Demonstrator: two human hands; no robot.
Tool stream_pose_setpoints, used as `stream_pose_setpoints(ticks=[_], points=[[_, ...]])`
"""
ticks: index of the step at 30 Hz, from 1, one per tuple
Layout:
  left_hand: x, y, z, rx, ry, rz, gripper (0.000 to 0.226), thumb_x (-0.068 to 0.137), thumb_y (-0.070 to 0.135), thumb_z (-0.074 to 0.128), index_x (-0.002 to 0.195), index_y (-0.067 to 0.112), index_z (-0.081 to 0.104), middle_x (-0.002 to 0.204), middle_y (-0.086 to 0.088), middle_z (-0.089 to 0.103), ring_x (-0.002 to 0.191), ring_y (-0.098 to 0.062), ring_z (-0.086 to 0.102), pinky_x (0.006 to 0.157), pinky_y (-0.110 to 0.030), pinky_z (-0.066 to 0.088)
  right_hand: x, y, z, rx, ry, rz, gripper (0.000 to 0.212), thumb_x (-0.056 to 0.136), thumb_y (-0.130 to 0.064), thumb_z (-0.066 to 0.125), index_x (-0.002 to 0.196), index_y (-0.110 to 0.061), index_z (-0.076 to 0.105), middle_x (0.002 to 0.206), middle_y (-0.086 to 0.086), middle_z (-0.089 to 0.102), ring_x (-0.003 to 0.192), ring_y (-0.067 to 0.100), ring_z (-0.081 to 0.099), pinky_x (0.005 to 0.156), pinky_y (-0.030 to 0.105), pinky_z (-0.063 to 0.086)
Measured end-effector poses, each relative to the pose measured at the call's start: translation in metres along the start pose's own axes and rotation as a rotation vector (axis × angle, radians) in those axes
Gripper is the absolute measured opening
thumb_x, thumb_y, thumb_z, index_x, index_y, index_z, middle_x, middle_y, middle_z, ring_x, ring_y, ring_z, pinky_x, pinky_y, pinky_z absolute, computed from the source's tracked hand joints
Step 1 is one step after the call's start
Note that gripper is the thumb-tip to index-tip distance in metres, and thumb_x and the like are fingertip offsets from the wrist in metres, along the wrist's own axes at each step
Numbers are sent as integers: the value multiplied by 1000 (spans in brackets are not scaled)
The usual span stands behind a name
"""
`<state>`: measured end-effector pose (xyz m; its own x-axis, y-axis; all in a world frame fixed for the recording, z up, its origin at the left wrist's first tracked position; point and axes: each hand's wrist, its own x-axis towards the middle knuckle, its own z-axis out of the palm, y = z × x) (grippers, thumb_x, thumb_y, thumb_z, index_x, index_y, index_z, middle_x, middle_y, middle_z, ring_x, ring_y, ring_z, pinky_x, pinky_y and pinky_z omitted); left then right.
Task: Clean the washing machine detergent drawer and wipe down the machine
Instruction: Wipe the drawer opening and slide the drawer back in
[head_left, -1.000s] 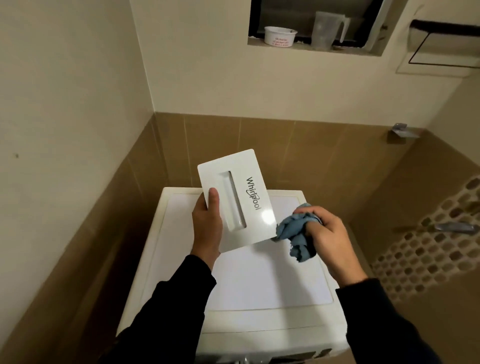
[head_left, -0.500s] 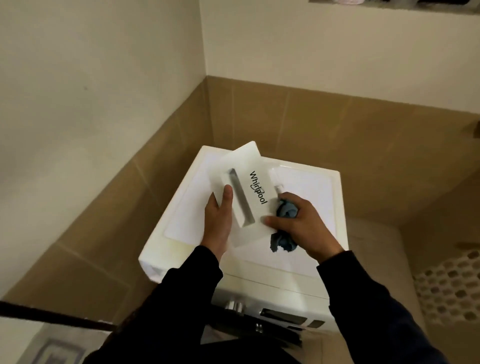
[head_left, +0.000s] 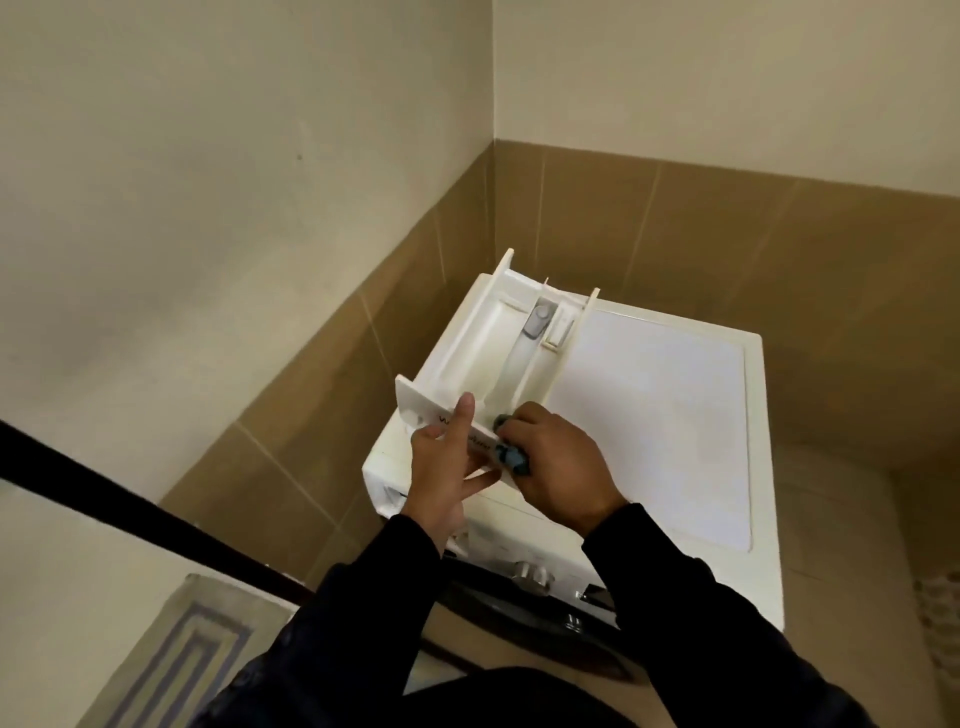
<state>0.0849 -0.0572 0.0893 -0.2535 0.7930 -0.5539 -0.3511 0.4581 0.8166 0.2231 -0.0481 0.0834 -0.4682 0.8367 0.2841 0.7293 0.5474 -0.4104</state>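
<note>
drawer (head_left: 493, 348) over washing machine (head_left: 660, 415) left edge | cloth (head_left: 511, 457) at drawer front

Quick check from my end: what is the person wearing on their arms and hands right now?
Both arms are in long, dark, plain sleeves reaching the wrists. The left hand and right hand are bare: no gloves, rings or watch visible.

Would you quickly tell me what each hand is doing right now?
Left hand: holds the detergent drawer by its front panel.
Right hand: grips the blue cloth.
</note>
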Motion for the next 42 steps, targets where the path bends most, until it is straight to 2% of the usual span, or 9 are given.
stream_pose_setpoints(ticks=[6, 10, 14, 17, 22, 26, 30, 35, 42], points=[[-2, 4, -68, -76, 8, -57, 35, 91, 19, 59, 120, 1, 54, 80, -18, 66, 80, -34, 70, 62, -45, 60, -7, -58, 37, 52, 11, 34, 21, 80, -21, 68, 100, -22, 66, 99, -2, 59, 80, 24, 60, 58, 31, 46], [-4, 6, -119, -118, -52, -102, 30, 93, 17, 56, 117, 1, 55, 89, -18, 68, 83, -33, 69, 70, -48, 60, -15, -101, 56, 284, 121, 220, 30, 77, -32, 75, 104, -23, 66, 100, -8, 60, 93, 14, 59, 79, 28, 50], [-6, 5, -162, -138, -69, -155, 25, 95, 18, 54, 116, 3, 53, 96, -19, 66, 84, -31, 67, 56, -40, 60, -30, -132, 71, 789, 303, 542, 35, 79, -21, 78, 109, -31, 64, 106, -10, 65, 101, 12, 63, 89, 30, 52], [-7, -6, -194, -110, -76, -202, 34, 96, 22, 54, 123, 2, 49, 103, -21, 64, 92, -34, 67, 59, -41, 61, -48, -143, 82, 1085, 456, 820, 36, 87, -18, 72, 120, -25, 58, 115, 7, 67, 102, 21, 67, 88, 37, 56], [-20, -30, -231, -103, -62, -305, 33, 95, 24, 58, 121, 6, 49, 102, -14, 61, 90, -30, 67, 70, -44, 62, -89, -151, 98, 1441, 568, 1139, 18, 93, -11, 61, 106, 1, 63, 96, 22, 71, 82, 29, 71, 65, 31, 59], [-27, -43, -243, -115, -41, -337, 21, 94, 19, 60, 111, 10, 51, 109, -15, 63, 90, -31, 69, 72, -45, 61, -105, -136, 109, 1241, 542, 1254, 9, 89, -4, 62, 98, -1, 62, 91, 22, 69, 78, 32, 69, 65, 34, 58], [-31, -59, -250, -116, -14, -343, 19, 94, 18, 60, 110, 11, 54, 112, -16, 63, 91, -33, 69, 68, -44, 61, -86, -98, 108, 781, 396, 1102, 17, 77, 5, 59, 84, -10, 61, 89, 22, 67, 82, 36, 65, 79, 48, 57], [-26, -81, -251, -113, 11, -328, 25, 95, 21, 56, 116, 9, 50, 113, -17, 59, 103, -35, 64, 73, -44, 61, -35, -46, 112, 132, 158, 876, 40, 80, 10, 52, 115, -4, 67, 118, 21, 61, 106, 34, 60, 83, 21, 38], [-19, -126, -267, -116, -10, -294, 16, 95, 20, 54, 103, 7, 49, 87, -11, 57, 74, -19, 65, 76, -45, 60, -20, 0, 163, 10, -9, 751, 19, 89, -27, 63, 95, -10, 68, 102, 13, 57, 103, 33, 55, 76, 28, 40]])
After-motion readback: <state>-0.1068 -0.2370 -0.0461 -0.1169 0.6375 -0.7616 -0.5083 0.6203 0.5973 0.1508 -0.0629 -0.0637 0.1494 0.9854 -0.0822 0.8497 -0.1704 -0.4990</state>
